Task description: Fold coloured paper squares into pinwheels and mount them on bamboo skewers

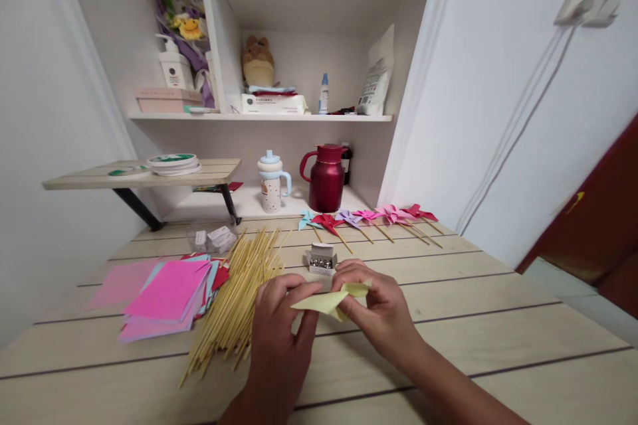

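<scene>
A piece of pale yellow paper (pixel 323 303), bent into curved flaps, is held above the table in front of me. My right hand (pixel 376 305) pinches its right part between thumb and curled fingers. On the other side, my left hand (pixel 284 319) has its thumb below and fingers above the paper's left flap, closed about it; the exact contact is partly hidden. Just beyond the hands sits an opened small box (pixel 322 260) of shiny metal pins. A bundle of thin wooden sticks (pixel 234 305) lies left of my left hand.
Stacked coloured paper squares (pixel 167 289) lie at the left, near a clear container (pixel 214 239) with small boxes. Finished paper pinwheels (pixel 349 218) line the table's back edge. Behind them stand a red jug (pixel 326 179) and a cup (pixel 270 186). A small raised shelf (pixel 109 176) holds tape rolls.
</scene>
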Demonstrator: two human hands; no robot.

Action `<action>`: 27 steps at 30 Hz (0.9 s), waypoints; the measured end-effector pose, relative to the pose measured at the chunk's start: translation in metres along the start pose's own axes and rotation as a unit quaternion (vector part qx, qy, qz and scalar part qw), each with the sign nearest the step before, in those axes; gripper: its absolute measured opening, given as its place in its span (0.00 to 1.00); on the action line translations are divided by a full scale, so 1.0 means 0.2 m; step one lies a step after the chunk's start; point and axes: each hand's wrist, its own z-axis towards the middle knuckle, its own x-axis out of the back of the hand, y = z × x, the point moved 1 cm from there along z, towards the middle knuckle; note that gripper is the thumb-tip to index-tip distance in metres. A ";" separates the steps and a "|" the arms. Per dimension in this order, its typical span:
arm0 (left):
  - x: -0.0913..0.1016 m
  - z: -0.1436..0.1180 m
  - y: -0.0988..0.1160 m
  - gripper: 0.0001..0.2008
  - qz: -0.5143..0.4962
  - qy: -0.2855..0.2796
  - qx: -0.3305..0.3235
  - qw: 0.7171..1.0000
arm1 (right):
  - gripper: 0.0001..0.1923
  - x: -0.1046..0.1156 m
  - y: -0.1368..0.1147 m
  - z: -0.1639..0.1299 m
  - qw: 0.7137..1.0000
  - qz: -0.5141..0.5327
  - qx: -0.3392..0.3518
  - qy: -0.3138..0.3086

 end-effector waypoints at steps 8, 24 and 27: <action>0.10 0.05 0.01 0.15 -0.101 0.039 0.091 0.990 | 0.05 0.09 0.04 0.02 0.999 -0.030 -0.003 0.028; 0.33 0.20 -0.29 0.11 0.039 0.129 0.320 0.938 | 0.03 0.07 0.07 0.01 0.998 -0.049 -0.033 -0.038; 0.33 0.19 -0.32 0.11 0.102 0.085 0.303 0.944 | 0.04 0.06 0.08 0.01 0.997 -0.055 -0.038 -0.049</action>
